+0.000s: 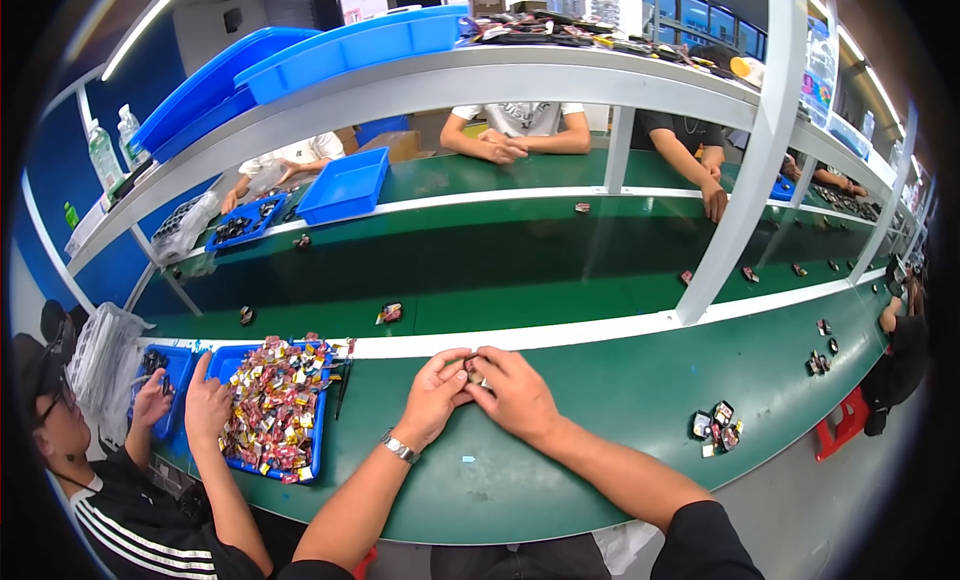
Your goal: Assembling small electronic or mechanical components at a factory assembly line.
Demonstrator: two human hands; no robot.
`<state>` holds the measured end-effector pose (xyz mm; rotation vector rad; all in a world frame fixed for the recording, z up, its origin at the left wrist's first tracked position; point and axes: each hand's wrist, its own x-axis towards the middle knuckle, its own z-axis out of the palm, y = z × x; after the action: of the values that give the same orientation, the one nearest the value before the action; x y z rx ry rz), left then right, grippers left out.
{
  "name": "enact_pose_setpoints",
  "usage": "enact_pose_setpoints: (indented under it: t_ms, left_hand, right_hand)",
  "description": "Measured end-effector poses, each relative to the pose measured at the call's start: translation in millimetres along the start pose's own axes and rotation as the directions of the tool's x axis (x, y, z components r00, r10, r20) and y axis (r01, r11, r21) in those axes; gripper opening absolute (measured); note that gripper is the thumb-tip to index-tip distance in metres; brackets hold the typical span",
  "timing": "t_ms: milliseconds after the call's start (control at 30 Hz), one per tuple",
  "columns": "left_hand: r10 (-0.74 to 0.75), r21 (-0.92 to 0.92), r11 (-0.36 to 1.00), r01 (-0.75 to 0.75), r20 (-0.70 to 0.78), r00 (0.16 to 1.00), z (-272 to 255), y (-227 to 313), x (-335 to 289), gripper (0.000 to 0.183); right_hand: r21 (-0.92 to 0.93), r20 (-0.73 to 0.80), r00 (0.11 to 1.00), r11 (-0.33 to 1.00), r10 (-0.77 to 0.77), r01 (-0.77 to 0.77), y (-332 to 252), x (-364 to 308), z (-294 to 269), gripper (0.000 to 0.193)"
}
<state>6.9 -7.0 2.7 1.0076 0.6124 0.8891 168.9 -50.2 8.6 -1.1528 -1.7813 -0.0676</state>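
Observation:
My left hand and my right hand meet over the near green bench, with fingertips pinched together. Between them is a small dark and reddish part, mostly hidden by the fingers. Left of my hands, a blue tray is heaped with small reddish parts that carry white and yellow patches. A thin black tool or stick lies beside the tray. To the right of my hands, a loose cluster of small black and reddish pieces rests on the bench.
A co-worker's hand is at the heaped tray's left edge, beside another blue tray. A conveyor belt carries scattered pieces behind a white rail. A metal post and an overhead shelf stand ahead. People sit across.

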Motion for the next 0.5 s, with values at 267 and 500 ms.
enact_pose_setpoints:
  t_ms: [267,500]
  left_hand:
    - [0.151,-0.058,0.986,-0.154,-0.046,0.987,4,-4,7,0.029]
    - [0.347,0.233,0.926,-0.297,-0.216,0.913,-6,-14,4,0.007]
  right_hand:
    - [-0.210,-0.099,0.974,0.953,0.202,-0.219,124,64,7,0.041]
    - [-0.445,-0.016,0.985,0.881,0.174,-0.163,102,70,43,0.064]
